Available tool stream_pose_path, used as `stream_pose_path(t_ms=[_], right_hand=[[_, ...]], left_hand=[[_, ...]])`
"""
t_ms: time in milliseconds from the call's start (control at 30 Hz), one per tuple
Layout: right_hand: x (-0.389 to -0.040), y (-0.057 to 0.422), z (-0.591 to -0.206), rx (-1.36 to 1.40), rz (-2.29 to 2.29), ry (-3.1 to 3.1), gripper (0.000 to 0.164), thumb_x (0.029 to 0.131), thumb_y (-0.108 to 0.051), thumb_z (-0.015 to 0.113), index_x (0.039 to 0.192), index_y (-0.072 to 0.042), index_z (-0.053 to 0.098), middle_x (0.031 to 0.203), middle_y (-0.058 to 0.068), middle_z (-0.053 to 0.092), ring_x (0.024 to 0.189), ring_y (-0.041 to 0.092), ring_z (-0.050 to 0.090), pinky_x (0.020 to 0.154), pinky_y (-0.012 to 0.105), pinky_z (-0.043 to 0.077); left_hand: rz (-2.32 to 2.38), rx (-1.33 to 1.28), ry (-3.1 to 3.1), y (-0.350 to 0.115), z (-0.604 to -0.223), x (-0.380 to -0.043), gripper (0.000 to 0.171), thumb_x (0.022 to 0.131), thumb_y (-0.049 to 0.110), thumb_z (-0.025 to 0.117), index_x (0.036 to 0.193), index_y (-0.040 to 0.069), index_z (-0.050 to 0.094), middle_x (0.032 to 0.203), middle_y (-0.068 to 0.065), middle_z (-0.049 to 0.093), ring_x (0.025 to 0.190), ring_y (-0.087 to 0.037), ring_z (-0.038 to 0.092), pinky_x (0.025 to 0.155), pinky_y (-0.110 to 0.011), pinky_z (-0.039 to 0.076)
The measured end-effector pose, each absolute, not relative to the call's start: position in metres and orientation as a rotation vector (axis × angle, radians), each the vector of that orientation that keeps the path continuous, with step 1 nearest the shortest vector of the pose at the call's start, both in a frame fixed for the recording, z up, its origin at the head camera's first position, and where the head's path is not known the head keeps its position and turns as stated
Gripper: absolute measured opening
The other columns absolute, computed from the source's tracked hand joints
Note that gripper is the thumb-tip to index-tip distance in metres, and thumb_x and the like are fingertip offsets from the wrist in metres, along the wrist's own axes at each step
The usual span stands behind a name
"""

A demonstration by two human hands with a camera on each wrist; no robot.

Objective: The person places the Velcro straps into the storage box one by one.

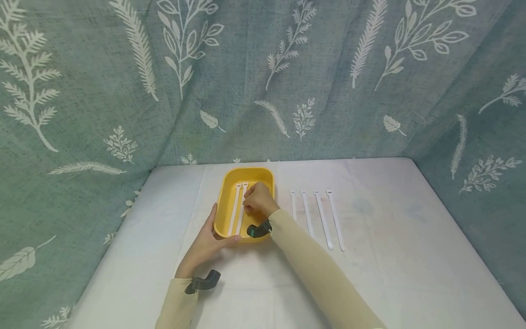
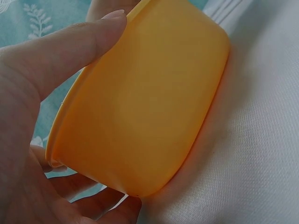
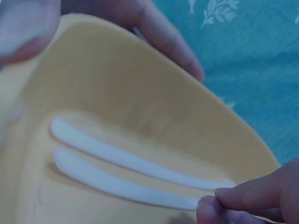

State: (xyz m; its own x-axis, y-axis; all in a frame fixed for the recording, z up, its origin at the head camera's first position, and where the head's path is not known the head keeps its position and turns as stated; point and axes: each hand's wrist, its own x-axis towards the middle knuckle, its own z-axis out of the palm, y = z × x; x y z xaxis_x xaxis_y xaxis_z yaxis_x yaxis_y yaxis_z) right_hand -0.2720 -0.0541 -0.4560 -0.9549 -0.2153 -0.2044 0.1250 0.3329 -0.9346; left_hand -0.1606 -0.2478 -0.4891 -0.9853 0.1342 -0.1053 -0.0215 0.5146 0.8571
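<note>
A yellow plastic tray (image 1: 223, 211) stands on the white cloth. My left hand (image 1: 207, 242) grips its near left corner, the thumb (image 2: 70, 49) on the rim and the other fingers along the outer wall. Two white cable ties (image 1: 235, 208) with slotted heads lie lengthwise and side by side in the tray. Inside the tray my right hand (image 1: 260, 199) pinches the right-hand cable tie (image 3: 126, 189) between thumb and fingertips. The right wrist view shows both ties' rounded tails on the tray floor; the pinched spot is partly hidden by the fingers.
Right of the tray, several more white cable ties (image 1: 322, 219) lie in a row on the cloth-covered table (image 1: 390, 256), heads toward the back. My right forearm crosses near the leftmost ones. A green leaf-patterned curtain (image 1: 246, 91) encloses the table's back and sides.
</note>
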Motion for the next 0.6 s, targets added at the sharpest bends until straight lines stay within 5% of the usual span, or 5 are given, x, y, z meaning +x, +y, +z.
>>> stream_pose_path(t_ms=[167,433,600], right_hand=[[-0.270,-0.048,-0.444,-0.136,-1.674,2.263,0.013,0.089,0.003,0.073,0.101,0.007,0.071,0.089,0.021,0.077,0.083,0.036,0.078,0.077,0.040,0.067],[-0.268,-0.033,-0.416,-0.177,-1.738,2.182,0.018,0.094,-0.002,0.072,0.110,0.006,0.071,0.098,0.016,0.073,0.075,0.022,0.075,0.090,0.048,0.064],[-0.263,-0.016,-0.400,-0.268,-1.762,2.187,0.023,0.098,-0.007,0.070,0.117,0.005,0.069,0.110,0.023,0.073,0.090,0.035,0.077,0.087,0.044,0.065]], left_hand=[[1.495,0.134,2.592,-0.249,-0.489,-0.161,0.128,0.083,0.042,0.086,0.167,0.022,-0.008,0.176,-0.009,0.007,0.153,-0.034,0.037,0.126,-0.055,0.034],[1.465,0.116,2.608,-0.247,-0.489,-0.162,0.130,0.083,0.043,0.087,0.167,0.021,-0.009,0.176,-0.010,0.007,0.155,-0.034,0.034,0.126,-0.055,0.035],[1.454,0.106,2.612,-0.247,-0.489,-0.162,0.132,0.081,0.044,0.088,0.167,0.019,-0.009,0.176,-0.010,0.004,0.158,-0.036,0.028,0.127,-0.055,0.031]])
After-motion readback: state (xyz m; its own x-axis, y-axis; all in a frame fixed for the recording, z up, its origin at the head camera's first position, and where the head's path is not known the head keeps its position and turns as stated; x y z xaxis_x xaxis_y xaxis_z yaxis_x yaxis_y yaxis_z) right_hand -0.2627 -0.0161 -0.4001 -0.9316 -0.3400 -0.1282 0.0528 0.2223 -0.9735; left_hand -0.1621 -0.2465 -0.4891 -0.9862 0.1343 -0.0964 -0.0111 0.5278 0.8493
